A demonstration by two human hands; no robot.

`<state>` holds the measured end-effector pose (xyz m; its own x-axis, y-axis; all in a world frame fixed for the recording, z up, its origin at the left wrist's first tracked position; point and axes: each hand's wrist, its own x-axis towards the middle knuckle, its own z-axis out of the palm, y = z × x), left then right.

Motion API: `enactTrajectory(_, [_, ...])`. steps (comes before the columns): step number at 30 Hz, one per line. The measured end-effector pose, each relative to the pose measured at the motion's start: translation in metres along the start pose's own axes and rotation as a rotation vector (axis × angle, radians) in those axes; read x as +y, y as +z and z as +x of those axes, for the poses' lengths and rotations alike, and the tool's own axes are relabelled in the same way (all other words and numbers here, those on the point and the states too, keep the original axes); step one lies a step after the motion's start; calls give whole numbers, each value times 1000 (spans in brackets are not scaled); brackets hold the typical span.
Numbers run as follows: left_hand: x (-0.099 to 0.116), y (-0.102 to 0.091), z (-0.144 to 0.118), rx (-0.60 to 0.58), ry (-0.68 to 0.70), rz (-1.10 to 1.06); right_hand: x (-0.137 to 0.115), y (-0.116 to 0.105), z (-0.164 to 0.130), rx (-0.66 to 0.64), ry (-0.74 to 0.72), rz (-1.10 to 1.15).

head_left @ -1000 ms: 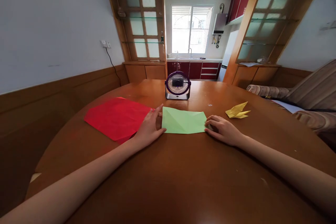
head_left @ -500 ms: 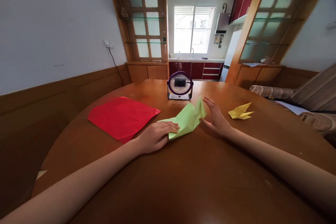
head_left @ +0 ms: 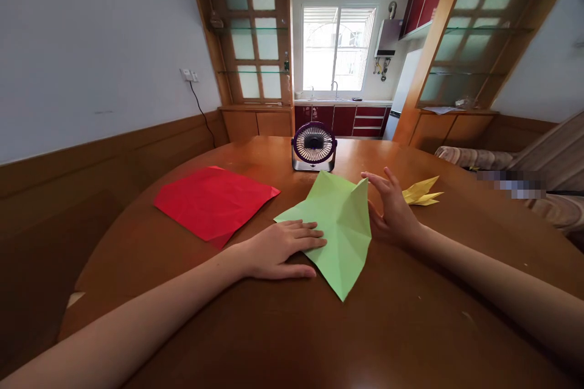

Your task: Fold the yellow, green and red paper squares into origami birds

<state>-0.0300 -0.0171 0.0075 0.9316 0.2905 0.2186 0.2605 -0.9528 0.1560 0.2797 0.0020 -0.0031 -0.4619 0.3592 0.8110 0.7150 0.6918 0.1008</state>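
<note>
A sheet of light green paper [head_left: 340,219] with crease lines lies mostly unfolded on the table, its right side raised and one corner pointing toward me. My left hand [head_left: 285,249] rests flat on the left part of the sheet, fingers stretched out and the thumb on the wood. At the raised right edge is my right hand [head_left: 395,209], its fingers spread and curved. Its fingertips are close to the upper right corner; whether they touch it I cannot tell. Left of the green sheet lies a sheet of red paper [head_left: 214,200], creased and nearly flat.
A folded yellow paper piece [head_left: 422,192] sits just beyond my right hand. Past the green sheet stands a small purple fan [head_left: 313,144] on the round wooden table [head_left: 283,340]. A striped sofa [head_left: 474,157] is at the right, and a wall [head_left: 91,42] runs along the left.
The green paper has opened out from a folded shape, with a corner now reaching toward me. My left hand has flattened with fingers extended. My right hand has shifted slightly right.
</note>
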Motion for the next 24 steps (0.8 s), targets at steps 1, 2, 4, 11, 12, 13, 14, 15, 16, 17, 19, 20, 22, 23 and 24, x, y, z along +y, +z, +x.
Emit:
enactTrajectory(1, [-1, 0, 0, -20, -13, -13, 2, -1, 1, 27, 38, 11])
enactTrajectory(2, [-2, 1, 0, -28, -34, -23, 3, -3, 2, 67, 78, 18])
enactTrajectory(4, [-4, 3, 0, -22, -95, -31, 4, -10, 7, 170, 141, 26])
enactTrajectory(11, [-6, 13, 4, 84, -196, 20, -15, -22, 17, 2, -187, 174])
enactTrajectory(12, [-6, 13, 4, 97, -190, 18, -18, -19, 15, -128, -235, 240])
enactTrajectory(13, [-6, 13, 5, 108, -186, 12, -21, -15, 11, -242, -243, 295])
enactTrajectory(14, [-5, 13, 4, 117, -184, 1, -22, -10, 7, -341, -243, 334])
enactTrajectory(15, [-5, 12, 4, 125, -186, -12, -23, -5, 4, -428, -230, 362])
enactTrajectory(16, [-5, 11, 4, 130, -192, -26, -22, -1, 0, -509, -178, 377])
enactTrajectory(17, [-5, 11, 4, 136, -201, -39, -21, 3, -2, -579, -120, 393])
enactTrajectory(19, [-6, 11, 4, 152, -227, -57, -18, 6, -5, -685, -17, 420])
enactTrajectory(20, [-7, 11, 5, 158, -243, -61, -17, 6, -6, -717, 16, 436])
enactTrajectory(22, [-10, 13, 6, 163, -277, -55, -16, 5, -5, -737, 45, 468])
enactTrajectory(23, [-12, 14, 7, 158, -293, -46, -16, 4, -4, -731, 49, 482])
enactTrajectory(24, [-14, 15, 9, 143, -309, -34, -17, 3, -3, -721, 52, 493])
